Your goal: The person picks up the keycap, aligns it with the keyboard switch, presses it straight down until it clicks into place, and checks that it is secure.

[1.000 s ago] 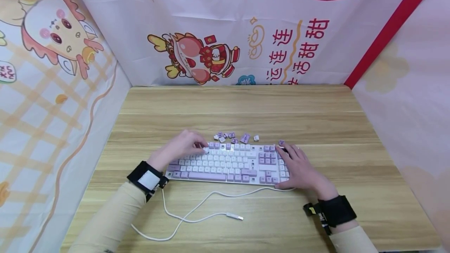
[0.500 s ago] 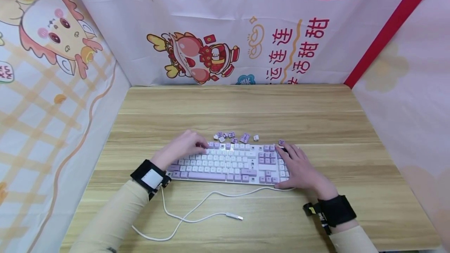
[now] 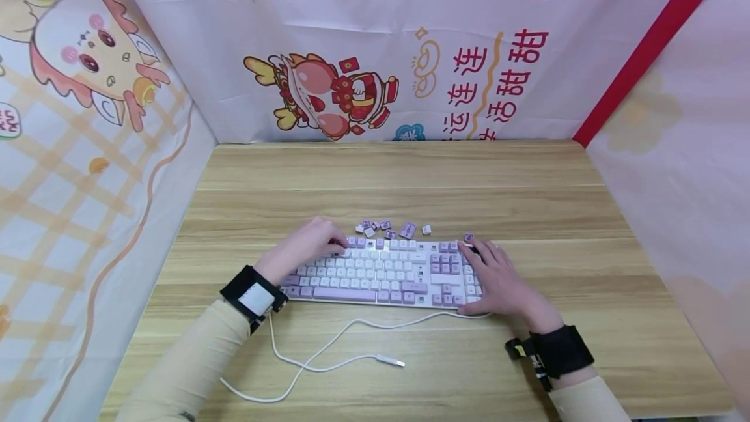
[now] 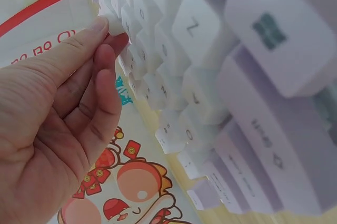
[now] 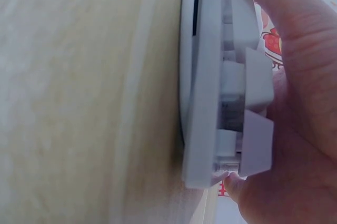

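Observation:
A white and lilac keyboard (image 3: pixel 375 274) lies on the wooden table. Over its upper left part, my left hand (image 3: pixel 307 243) reaches in from the left. In the left wrist view, its thumb and forefinger pinch a white keycap (image 4: pixel 115 25) at the keyboard's number-key end, the other fingers curled beneath. My right hand (image 3: pixel 500 285) grips the keyboard's right end across the number pad, thumb at the near edge and fingers at the far edge. Some switch sockets (image 3: pixel 420 273) show bare between the keys.
Several loose lilac and white keycaps (image 3: pixel 385 225) lie behind the keyboard, with one lilac keycap (image 3: pixel 469 238) by my right fingertips. A white cable (image 3: pixel 328 346) loops in front, its USB plug (image 3: pixel 390 361) lying on the wooden table (image 3: pixel 457 376). Printed cloth walls (image 3: pixel 351 25) surround the table.
My left hand and forearm have shifted slightly to the right, the fingers staying at the same upper row of keys. The right hand and the keyboard have not moved.

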Available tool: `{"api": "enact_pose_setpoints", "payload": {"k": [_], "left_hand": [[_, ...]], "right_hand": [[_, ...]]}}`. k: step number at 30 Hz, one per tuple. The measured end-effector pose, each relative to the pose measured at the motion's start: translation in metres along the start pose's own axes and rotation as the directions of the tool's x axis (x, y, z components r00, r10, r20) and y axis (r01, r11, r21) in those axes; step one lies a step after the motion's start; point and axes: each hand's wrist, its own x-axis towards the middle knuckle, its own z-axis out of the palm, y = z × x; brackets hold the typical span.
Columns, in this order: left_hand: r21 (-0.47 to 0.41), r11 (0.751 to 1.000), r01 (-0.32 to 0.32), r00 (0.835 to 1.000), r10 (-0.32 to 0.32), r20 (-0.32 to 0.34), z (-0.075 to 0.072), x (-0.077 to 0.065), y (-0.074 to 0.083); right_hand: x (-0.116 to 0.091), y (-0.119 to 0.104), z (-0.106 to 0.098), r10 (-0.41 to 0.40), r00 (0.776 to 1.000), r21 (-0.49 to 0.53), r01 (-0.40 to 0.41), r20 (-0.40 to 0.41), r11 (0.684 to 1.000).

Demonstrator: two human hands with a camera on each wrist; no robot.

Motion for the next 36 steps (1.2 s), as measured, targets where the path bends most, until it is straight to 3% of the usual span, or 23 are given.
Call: {"api": "enact_pose_setpoints", "payload": {"k": [8,16,36], "left_hand": [[0.131,0.991,-0.033,0.999,0.034,-0.008,-0.002,-0.002,0.010],[0.288,0.954,-0.083,0.992,0.107,-0.069,-0.001,-0.002,0.021],[0.220,0.973,-0.068,0.992,0.089,-0.090,0.007,-0.001,0.022]], "right_hand": [[-0.001,-0.002,-0.004,-0.002,1.000,0.004,0.002,-0.015,1.000],[-0.001,-0.005,-0.008,-0.012,1.000,0.002,0.012,-0.022,1.000],[-0.005,-0.002,-0.004,-0.015,0.999,0.003,0.015,-0.042,1.000]]}}
